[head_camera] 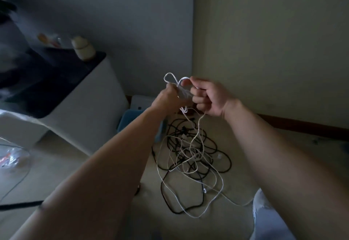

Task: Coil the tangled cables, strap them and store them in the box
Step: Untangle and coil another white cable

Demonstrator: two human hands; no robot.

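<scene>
A tangle of black and white cables (pixel 190 156) lies on the pale floor in front of me. Both hands are raised above it, close together. My left hand (pixel 168 98) grips a small bundle of white cable (pixel 184 93) with loops sticking up. My right hand (pixel 207 96) has its fingers curled round the same white cable, pinching a loop at the top. From the hands the white cable hangs down into the pile. A blue box (pixel 128 119) sits on the floor behind my left forearm, partly hidden.
A white cabinet (pixel 85 111) with a dark top stands at the left, carrying a pale jar (pixel 83 49). A white box-like item (pixel 140 102) sits by the wall. A clear plastic bag (pixel 13 158) lies at far left. My knee (pixel 264 215) shows at bottom right.
</scene>
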